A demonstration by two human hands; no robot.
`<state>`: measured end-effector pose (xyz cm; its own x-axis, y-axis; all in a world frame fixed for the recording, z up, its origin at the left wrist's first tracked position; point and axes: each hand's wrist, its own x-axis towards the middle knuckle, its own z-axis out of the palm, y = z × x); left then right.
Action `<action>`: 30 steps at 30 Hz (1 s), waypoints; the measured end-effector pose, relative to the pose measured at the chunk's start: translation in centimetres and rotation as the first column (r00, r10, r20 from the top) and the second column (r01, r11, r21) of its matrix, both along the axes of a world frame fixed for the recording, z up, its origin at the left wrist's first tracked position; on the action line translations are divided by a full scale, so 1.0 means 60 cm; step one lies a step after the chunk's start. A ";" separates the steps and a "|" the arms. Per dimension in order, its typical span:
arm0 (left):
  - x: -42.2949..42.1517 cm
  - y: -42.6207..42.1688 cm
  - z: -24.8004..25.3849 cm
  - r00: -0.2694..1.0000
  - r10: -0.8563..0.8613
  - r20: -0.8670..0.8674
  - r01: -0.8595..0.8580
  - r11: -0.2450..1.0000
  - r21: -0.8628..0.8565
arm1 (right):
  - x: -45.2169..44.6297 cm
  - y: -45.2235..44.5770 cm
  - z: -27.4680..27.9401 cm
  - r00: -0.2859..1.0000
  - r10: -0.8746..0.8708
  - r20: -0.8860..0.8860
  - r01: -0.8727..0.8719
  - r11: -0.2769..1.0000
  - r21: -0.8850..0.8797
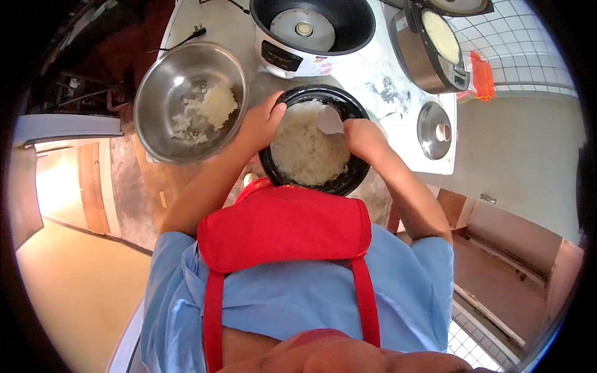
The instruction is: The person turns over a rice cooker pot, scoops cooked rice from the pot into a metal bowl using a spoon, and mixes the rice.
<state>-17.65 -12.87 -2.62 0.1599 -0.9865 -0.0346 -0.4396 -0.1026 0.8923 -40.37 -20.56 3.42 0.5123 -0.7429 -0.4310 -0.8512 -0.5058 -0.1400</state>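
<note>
A black inner pot [268, 163] full of cooked rice [309, 146] sits at the table's front edge, close to my red apron. My left hand [264, 121] grips the pot's rim on its left side, thumb over the edge. In my right hand [365, 138] is a pale rice paddle [330, 119], its blade at the upper part of the rice. To the left stands a wide steel bowl [149, 105] with a clump of rice [214, 107] in it.
A white rice cooker [311, 62] stands open behind the pot. Another rice cooker [423, 56], brown and holding rice, is at the back right. A steel lid [434, 130] lies near the right edge. A black plug [198, 32] rests behind the bowl.
</note>
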 end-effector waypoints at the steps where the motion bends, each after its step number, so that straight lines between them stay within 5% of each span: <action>1: -0.001 -0.001 -0.002 1.000 0.005 0.012 -0.004 1.000 -0.026 | -0.002 -0.003 -0.009 0.999 0.009 0.041 -0.009 1.000 -0.003; 8: 0.000 0.000 -0.007 0.998 0.009 0.059 -0.006 0.999 -0.044 | -0.008 -0.017 -0.052 0.953 -0.104 0.283 0.062 0.987 0.151; 17: -0.002 0.000 0.017 0.998 -0.006 0.066 0.005 1.000 0.019 | 0.014 -0.032 -0.070 0.960 -0.131 0.248 0.051 0.951 0.305; 20: -0.001 0.000 0.000 0.995 0.006 0.096 0.000 0.998 -0.060 | 0.012 -0.037 -0.093 0.959 0.009 0.283 -0.077 0.970 0.230; 26: 0.000 0.000 0.012 0.995 -0.015 0.099 0.005 0.995 0.100 | 0.042 -0.063 -0.073 0.951 0.271 0.149 -0.297 0.935 0.196; 30: -0.002 0.000 0.019 0.997 0.003 0.077 -0.003 1.000 -0.007 | 0.051 -0.065 -0.079 0.953 0.252 0.168 -0.282 0.941 0.187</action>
<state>-17.75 -12.90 -1.49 0.1647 -0.9862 -0.0157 -0.5069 -0.0983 0.8564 -37.34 -24.46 -1.30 0.7455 -0.4725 -0.4701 -0.6531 -0.6588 -0.3735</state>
